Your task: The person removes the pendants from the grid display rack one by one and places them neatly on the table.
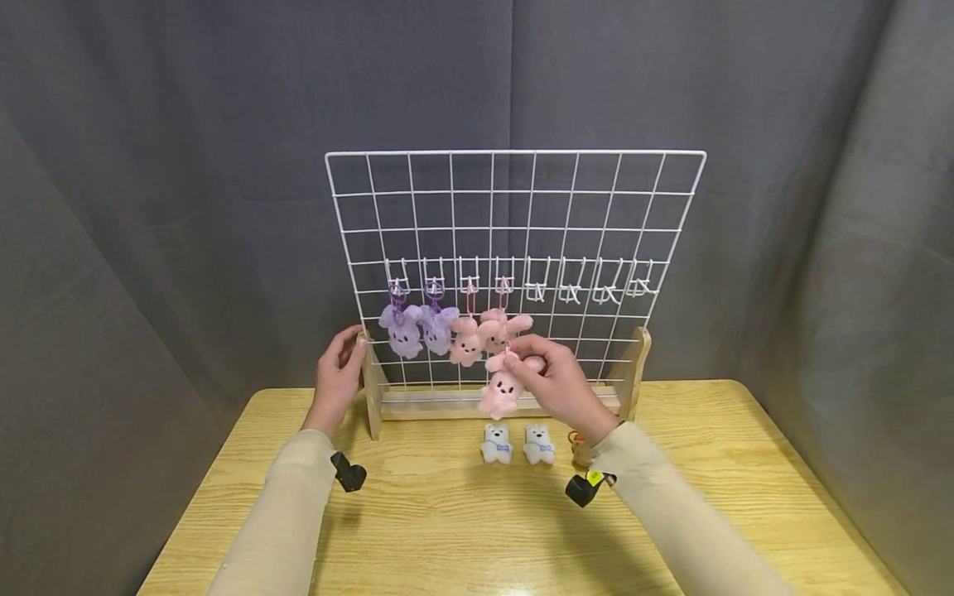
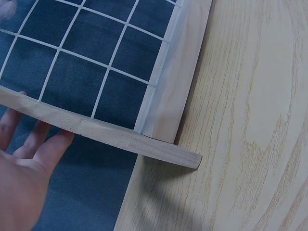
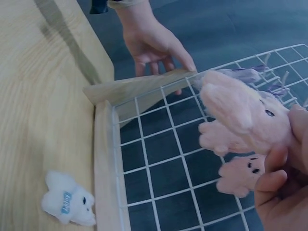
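My right hand [image 1: 555, 377] pinches a pink plush bunny [image 1: 503, 389] near its top, in front of the white wire grid [image 1: 570, 319]. Seen from the right wrist, that bunny [image 3: 236, 103] is close to the camera beside the right fingers [image 3: 272, 183]. My left hand [image 1: 340, 372] holds the upper end of the rack's left wooden side [image 1: 373, 389]; the left wrist view shows the left hand [image 2: 29, 168] with its fingers behind that wood [image 2: 106, 134]. Two purple plush [image 1: 405, 333] and two pink plush [image 1: 466, 341] hang from hooks on the grid.
Several white hooks [image 1: 570, 291] without plush line the grid's right part. Two white bear plush [image 1: 496, 444] lie on the wooden table [image 1: 447, 513] before the rack, and a brown plush [image 1: 581, 451] lies by my right wrist. Grey curtains [image 1: 224, 165] stand behind and at both sides.
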Motion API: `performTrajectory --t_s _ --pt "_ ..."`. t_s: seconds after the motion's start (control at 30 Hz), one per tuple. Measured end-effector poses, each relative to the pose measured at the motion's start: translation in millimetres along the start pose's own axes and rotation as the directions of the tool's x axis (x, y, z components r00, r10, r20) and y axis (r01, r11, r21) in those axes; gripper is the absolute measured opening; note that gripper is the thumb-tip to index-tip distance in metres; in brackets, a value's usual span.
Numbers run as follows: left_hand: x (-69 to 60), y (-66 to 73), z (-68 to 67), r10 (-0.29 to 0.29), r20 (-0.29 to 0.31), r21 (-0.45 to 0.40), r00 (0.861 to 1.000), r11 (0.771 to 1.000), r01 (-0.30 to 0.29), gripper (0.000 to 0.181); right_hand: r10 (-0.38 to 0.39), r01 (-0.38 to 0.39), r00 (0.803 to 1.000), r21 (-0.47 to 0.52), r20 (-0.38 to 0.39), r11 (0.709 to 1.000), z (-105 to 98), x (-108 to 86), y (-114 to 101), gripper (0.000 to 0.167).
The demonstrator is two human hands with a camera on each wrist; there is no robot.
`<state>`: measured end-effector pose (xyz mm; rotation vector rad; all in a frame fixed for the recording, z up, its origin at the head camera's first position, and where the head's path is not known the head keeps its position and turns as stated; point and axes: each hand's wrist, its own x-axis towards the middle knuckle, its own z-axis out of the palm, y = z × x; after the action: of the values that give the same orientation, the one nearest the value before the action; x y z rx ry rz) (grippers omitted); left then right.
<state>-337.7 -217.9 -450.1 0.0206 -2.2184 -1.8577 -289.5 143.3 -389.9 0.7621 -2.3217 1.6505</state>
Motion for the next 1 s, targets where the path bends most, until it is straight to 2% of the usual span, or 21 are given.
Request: performTrajectory --t_s 0.37,0.73,0.9,1.0 --pt "-1.1 0.2 0.3 -0.005 0.008 0.007 1.000 1.000 0.005 0.047 0.064 -0.066 0.994 0.023 0.088 0.998 22 -2.5 5 0.021" --pt "-1.9 1.3 -1.0 -0.023 0.006 0.004 1.000 1.000 0.023 0.047 0.129 -0.131 0.983 0.008 0.129 0.991 44 -5.5 19 0.011" --pt "-2.0 0.4 -1.3 -0.023 0.011 0.013 1.000 1.000 0.023 0.047 0.135 -0.131 0.979 -0.038 0.152 0.991 52 -8.0 24 0.004" --pt "-3.4 4.7 -0.9 -0.027 0.018 0.007 0.999 1.000 0.027 0.047 0.131 -0.122 0.978 -0.062 0.164 0.991 56 -8.4 28 0.004"
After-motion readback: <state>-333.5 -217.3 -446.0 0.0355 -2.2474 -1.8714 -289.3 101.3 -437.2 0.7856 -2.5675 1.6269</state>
